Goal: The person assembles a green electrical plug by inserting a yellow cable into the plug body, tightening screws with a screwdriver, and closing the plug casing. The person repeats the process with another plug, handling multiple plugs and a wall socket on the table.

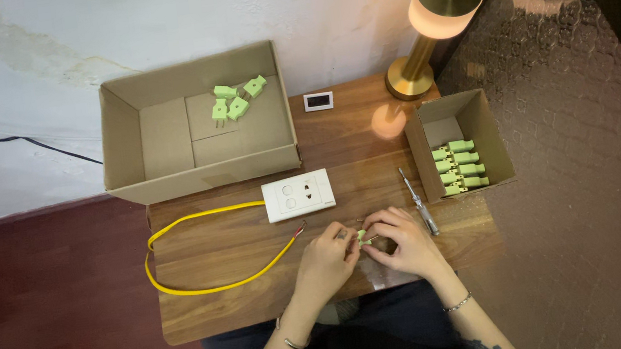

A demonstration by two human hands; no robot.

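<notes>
Both my hands meet over the front edge of a small wooden table [216, 304]. My left hand [326, 260] and my right hand [406, 242] pinch a small light-green plug [363, 235] between their fingertips. Most of the plug is hidden by the fingers. A yellow wire [198, 289] loops across the table from a white socket plate [298, 195], and its bare end lies just left of my left hand. A screwdriver [418, 201] lies just beyond my right hand.
A large open cardboard box [163, 129] at the back holds several green plugs [236, 101]. A smaller box [496, 144] on the right holds several more in a row. A brass lamp [430, 22] and a small white display [318, 101] stand at the back.
</notes>
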